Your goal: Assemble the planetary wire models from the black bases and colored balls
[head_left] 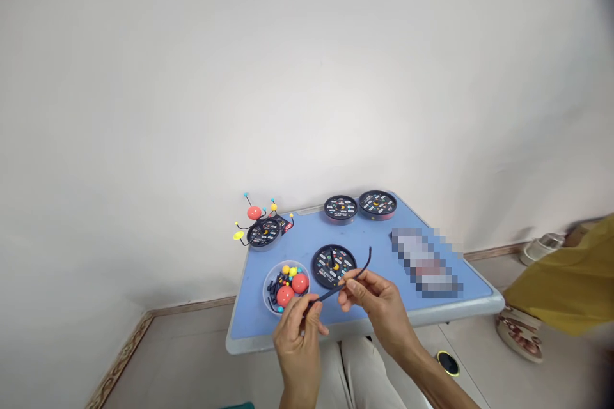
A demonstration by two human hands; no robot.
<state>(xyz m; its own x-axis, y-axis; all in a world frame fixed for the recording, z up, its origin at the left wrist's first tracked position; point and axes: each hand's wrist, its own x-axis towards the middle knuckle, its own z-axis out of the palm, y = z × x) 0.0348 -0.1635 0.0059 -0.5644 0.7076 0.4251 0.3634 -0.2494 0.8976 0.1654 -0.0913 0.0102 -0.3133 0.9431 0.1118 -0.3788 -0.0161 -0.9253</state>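
A thin curved black rod stretches between my two hands, above the table's front part. My left hand pinches its lower end, where the fingers hide part of it. Further along, my right hand grips the rod between thumb and fingers, and the tip bends upward past them. Just beyond the hands lies a round black base printed with small labels, with a short black post standing at its middle. Beside my left hand is a clear bowl of red balls, small yellow and blue balls and black pieces.
An assembled planet model stands at the table's back left. Two more round bases sit along the back edge by the wall. A pixelated flat object lies on the right of the blue table. Mustard-coloured cloth hangs at far right.
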